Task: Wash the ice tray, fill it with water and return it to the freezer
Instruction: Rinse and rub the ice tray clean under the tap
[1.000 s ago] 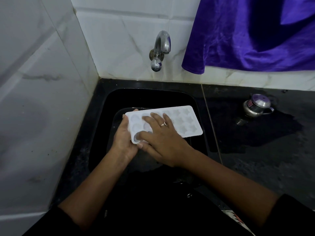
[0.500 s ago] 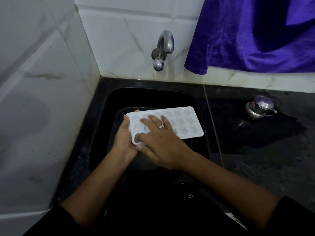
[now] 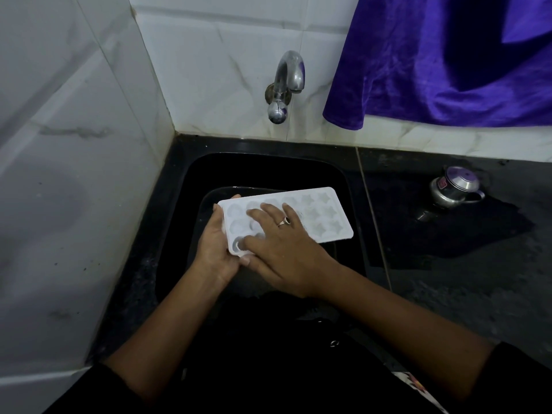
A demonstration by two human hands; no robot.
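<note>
A white ice tray point(image 3: 324, 218) with round and star-shaped cells is held level above the black sink point(image 3: 268, 171). My left hand point(image 3: 213, 246) grips the tray's left end, thumb on the rim and fingers underneath. My right hand point(image 3: 280, 246), a ring on one finger, lies flat on the tray's left cells with fingers spread. The steel tap point(image 3: 285, 85) juts from the tiled wall above the sink; no water runs from it.
A small steel pot with a lid point(image 3: 455, 186) stands on the wet black counter point(image 3: 448, 249) at the right. A purple cloth point(image 3: 448, 61) hangs over the back wall. White tiled walls close in the left side and back.
My right hand's fingers have shifted slightly over the tray's left cells. The tray and my left hand have stayed where they were.
</note>
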